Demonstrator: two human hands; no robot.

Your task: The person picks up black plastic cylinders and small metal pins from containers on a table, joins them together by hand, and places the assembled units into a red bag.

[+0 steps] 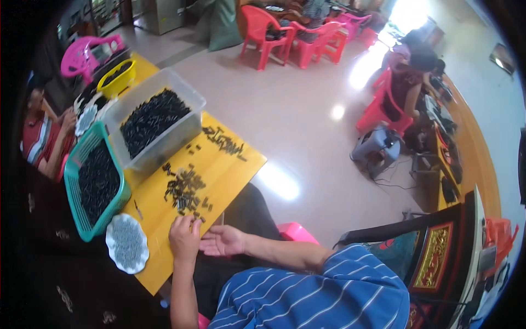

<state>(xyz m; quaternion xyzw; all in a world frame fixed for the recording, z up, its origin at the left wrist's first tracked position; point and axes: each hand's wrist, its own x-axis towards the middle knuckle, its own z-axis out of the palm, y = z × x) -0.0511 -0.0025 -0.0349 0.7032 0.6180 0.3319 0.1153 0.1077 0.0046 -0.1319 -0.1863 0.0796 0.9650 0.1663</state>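
My left hand (184, 237) is over the yellow tabletop near its front edge, fingers bent down and pressed together at the near end of a loose pile of small dark cylindrical pieces (186, 189). Whatever is under its fingertips is hidden. Just to the right, my right hand (223, 241) is held palm up beside the table edge, fingers stretched toward the left hand, with nothing visible on the palm. A second scatter of the same short pieces (224, 141) lies farther back along the table's right edge.
A clear plastic bin (189, 123) and a green basket (121, 192) hold black pieces. A white scalloped dish (143, 263) holds small grey bits. A thin dark tool (138, 209) lies nearby. Another person (46, 134) sits at left; a grey stool (378, 147) stands on the floor.
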